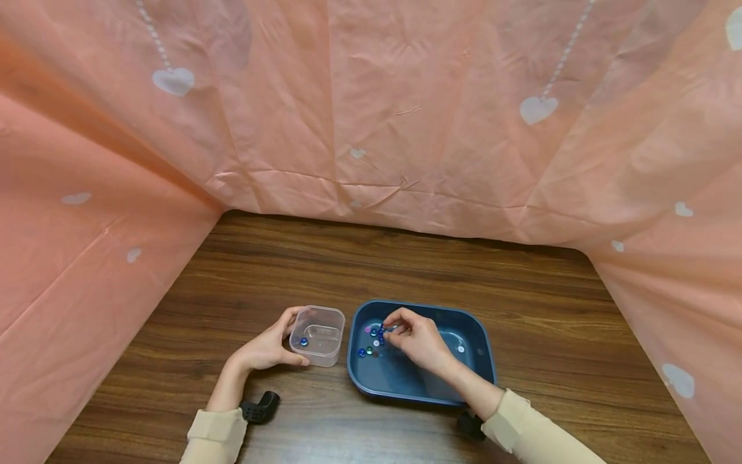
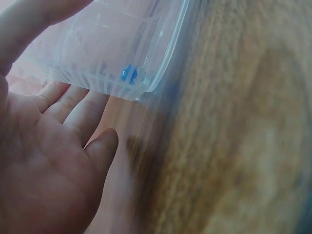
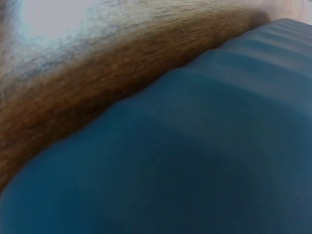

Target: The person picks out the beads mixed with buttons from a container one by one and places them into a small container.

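Note:
My left hand [image 1: 266, 347] holds a clear plastic container [image 1: 332, 354] by its left side, thumb at the front and fingers behind. Inside lies one shiny blue bead-like piece [image 1: 304, 341], seen through the wall in the left wrist view too. My right hand [image 1: 422, 343] reaches into a dark blue tray [image 1: 406, 385], its thumb and fingers bent close together over small blue pieces [image 1: 380, 334]. Whether they pinch one is too small to tell. Around them lie a pink piece [image 1: 368, 329], a green piece [image 1: 369, 350] and a white piece [image 1: 376, 343]. The right wrist view shows only the tray's outer wall [image 3: 195, 156].
Another white piece [image 1: 461, 349] lies at the tray's right side. Both containers stand side by side on a brown wooden table [image 1: 278, 258]. Pink cloth [image 1: 371, 116] with white hearts encloses the back and sides. A black wrist device [image 1: 262, 408] sits by the left cuff.

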Demonstrator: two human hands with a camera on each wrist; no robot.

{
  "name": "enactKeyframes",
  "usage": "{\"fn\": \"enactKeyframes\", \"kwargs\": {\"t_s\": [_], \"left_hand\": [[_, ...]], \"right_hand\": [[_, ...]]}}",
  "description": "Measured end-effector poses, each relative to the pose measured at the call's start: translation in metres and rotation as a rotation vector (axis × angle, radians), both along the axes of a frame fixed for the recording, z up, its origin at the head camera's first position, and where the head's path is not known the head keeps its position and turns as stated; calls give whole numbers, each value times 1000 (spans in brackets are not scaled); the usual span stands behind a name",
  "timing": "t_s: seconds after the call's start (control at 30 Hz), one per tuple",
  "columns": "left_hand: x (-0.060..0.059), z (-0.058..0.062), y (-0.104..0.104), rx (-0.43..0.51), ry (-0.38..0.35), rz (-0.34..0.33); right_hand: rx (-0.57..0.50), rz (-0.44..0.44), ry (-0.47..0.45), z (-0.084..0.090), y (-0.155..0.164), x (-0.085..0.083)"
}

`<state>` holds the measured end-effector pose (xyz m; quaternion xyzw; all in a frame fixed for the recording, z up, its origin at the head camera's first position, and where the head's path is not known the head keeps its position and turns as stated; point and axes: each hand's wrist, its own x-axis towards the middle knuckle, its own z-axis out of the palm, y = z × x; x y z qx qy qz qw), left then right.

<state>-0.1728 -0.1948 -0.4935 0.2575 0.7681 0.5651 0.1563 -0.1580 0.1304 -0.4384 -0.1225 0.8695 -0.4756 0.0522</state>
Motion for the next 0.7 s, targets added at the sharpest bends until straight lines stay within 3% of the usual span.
{"fn": "enactKeyframes", "kwargs": {"t_s": [0.7], "left_hand": [[0, 1, -1, -27, 6, 11]], "right_hand": [[-97, -59, -16, 19, -1, -4]]}}
